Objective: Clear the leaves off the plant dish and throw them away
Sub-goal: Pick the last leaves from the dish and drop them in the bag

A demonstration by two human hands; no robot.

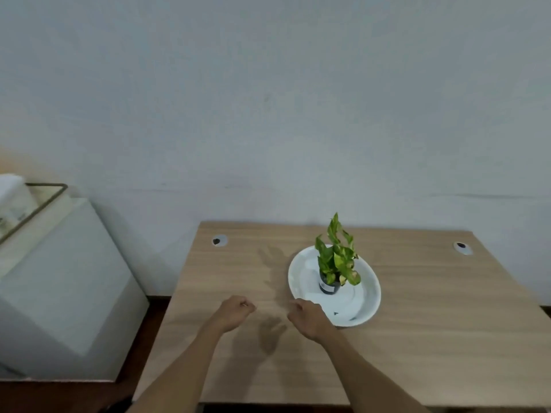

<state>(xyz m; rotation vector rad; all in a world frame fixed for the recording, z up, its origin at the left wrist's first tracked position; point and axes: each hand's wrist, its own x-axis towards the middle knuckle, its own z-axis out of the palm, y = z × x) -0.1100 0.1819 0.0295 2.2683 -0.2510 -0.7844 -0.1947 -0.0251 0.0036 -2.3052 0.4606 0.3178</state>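
A small green potted plant [337, 260] in a dark pot [329, 287] stands upright on a white oval dish [371, 281] on a wooden table. A small dark scrap [336, 313] lies on the dish's near part. My right hand [310, 318] hovers at the dish's near-left rim, fingers curled in; nothing shows in it. My left hand [235, 312] floats over the bare table, left of the dish, also loosely fisted with nothing visible inside.
The wooden table [432, 338] has two cable holes, one at the back left [219, 240] and one at the back right [463, 248]. A white cabinet [68, 293] stands left of the table, with a framed item [38, 204] on top. A plain wall lies behind.
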